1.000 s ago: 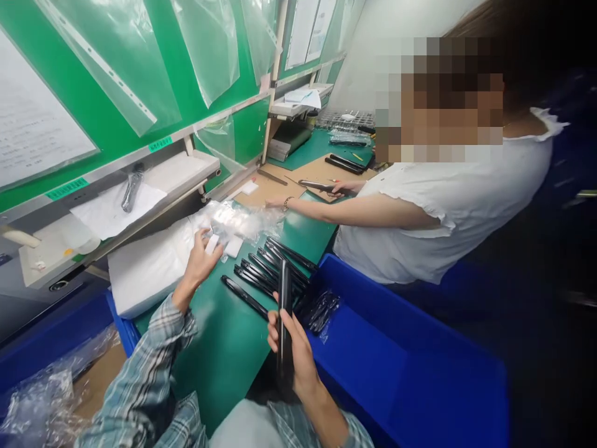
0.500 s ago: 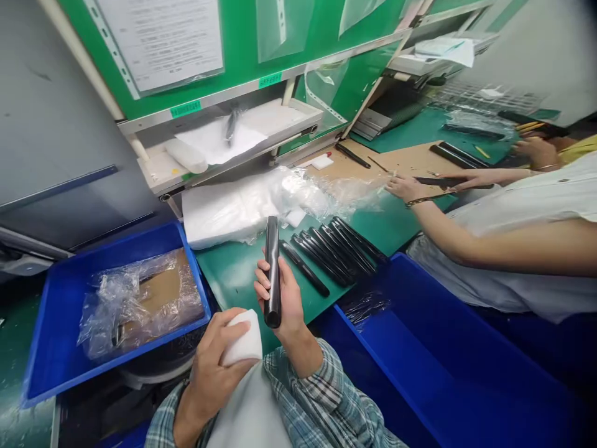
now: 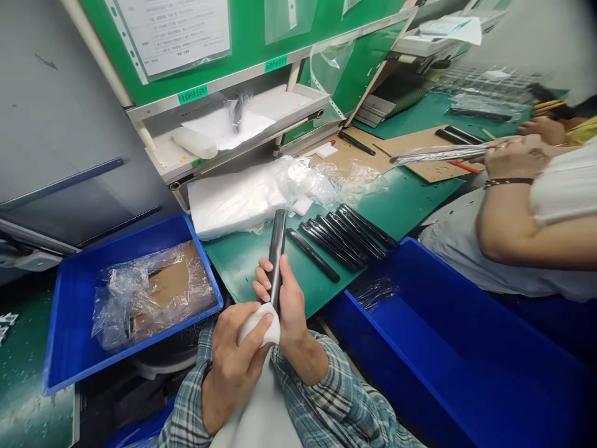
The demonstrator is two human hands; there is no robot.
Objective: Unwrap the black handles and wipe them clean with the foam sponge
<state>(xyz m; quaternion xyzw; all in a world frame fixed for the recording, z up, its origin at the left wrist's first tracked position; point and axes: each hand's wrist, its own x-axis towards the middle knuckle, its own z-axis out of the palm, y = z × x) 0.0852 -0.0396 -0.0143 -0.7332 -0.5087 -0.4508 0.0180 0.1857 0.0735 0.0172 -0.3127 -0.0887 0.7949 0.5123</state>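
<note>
My right hand (image 3: 285, 298) is wrapped round a long glossy black bar (image 3: 277, 246), held upright over the front edge of the green mat (image 3: 242, 264). My left hand (image 3: 236, 361) grips a white foam pad (image 3: 261, 323) and presses it against the bar's lower end. Several more black bars (image 3: 342, 236) lie in a row on the mat just right of my hands. A stack of white foam sheets (image 3: 237, 202) with loose clear plastic lies behind them.
A blue bin (image 3: 65, 323) holding cardboard and crumpled plastic stands at the left. A large blue bin (image 3: 448, 348) sits at the right. A co-worker at the right holds a plastic-wrapped bar (image 3: 438, 154) over brown cardboard. A shelf (image 3: 242, 134) runs under green boards.
My left hand has brought the white pad up against the bar's lower end. The co-worker has lifted a wrapped bar off the cardboard. The view has shifted slightly.
</note>
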